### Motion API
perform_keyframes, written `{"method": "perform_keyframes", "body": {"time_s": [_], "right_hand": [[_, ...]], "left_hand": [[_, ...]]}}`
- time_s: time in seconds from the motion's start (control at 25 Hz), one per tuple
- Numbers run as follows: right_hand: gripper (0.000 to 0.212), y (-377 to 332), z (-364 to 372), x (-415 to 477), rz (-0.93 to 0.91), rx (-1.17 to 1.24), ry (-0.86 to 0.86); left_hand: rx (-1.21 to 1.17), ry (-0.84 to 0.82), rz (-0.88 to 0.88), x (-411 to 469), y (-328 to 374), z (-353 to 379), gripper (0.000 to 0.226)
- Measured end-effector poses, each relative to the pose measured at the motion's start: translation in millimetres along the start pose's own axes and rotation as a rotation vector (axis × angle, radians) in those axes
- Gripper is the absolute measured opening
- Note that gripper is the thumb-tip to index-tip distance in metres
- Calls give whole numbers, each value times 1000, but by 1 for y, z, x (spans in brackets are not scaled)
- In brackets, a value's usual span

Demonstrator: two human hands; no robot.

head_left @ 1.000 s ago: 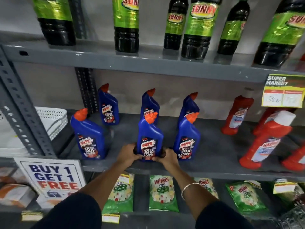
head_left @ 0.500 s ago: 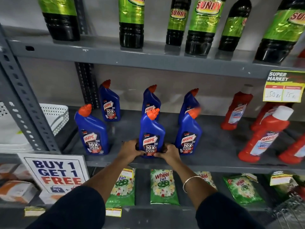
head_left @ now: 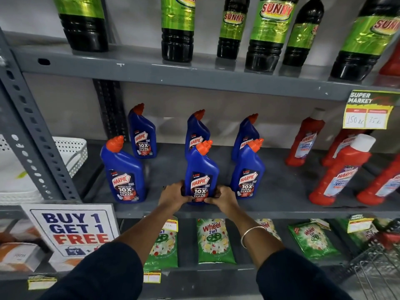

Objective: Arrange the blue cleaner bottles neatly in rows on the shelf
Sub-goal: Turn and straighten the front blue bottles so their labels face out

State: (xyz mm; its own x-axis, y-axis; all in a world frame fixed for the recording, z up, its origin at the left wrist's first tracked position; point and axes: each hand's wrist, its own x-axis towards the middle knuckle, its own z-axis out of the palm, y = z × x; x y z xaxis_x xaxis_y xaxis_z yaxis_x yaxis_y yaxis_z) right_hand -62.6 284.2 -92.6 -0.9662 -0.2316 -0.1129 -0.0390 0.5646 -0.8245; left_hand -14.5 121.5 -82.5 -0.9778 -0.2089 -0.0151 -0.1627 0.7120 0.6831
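Six bottles (head_left: 201, 169) on shelf (head_left: 281, 191): seemingly three behind three

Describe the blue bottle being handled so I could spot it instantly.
Find the grey middle shelf, under the dark green-labelled bottles. Six blue bottles stand there in two rows of three. It is the front middle bottle, the only one gripped at its base, by the left hand and the right hand.

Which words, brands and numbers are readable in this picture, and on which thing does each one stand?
"HARPIC 10X TOTAL CLEAN": blue bottles, middle one held by left hand and right hand.
"SUNNY": dark bottles.
"SUPER MARKET", handwritten "150": price tag.
"BUY 1 GET 1 FREE": sign.
"Wheel 2in1": green packets.
"HARPIC": red bottles; smaller print blurred.
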Motion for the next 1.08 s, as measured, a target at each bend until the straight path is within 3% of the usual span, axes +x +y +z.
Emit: {"method": "perform_keyframes", "body": {"time_s": [0.16, 0.32, 0.6, 0.76, 0.92, 1.08], "right_hand": [[25, -5, 0, 1, 34, -53, -25], [39, -4, 2, 2, 48, -73, 8], [44, -4, 3, 2, 55, -99, 25], [26, -5, 3, 1, 60, -97, 26], [39, -7, 3, 0, 50, -104, 31], [29, -4, 2, 2, 47, -80, 1]], "left_hand": [[-38, -5, -16, 0, -3, 2, 45], [-1, -14, 0, 5, -6, 0, 45], [8, 15, 30, 6, -9, 3, 41], [-2, 26, 34, 8, -12, 5, 40], [-22, 22, 33, 10, -16, 7, 41], [-45, 17, 31, 10, -16, 7, 43]]}}
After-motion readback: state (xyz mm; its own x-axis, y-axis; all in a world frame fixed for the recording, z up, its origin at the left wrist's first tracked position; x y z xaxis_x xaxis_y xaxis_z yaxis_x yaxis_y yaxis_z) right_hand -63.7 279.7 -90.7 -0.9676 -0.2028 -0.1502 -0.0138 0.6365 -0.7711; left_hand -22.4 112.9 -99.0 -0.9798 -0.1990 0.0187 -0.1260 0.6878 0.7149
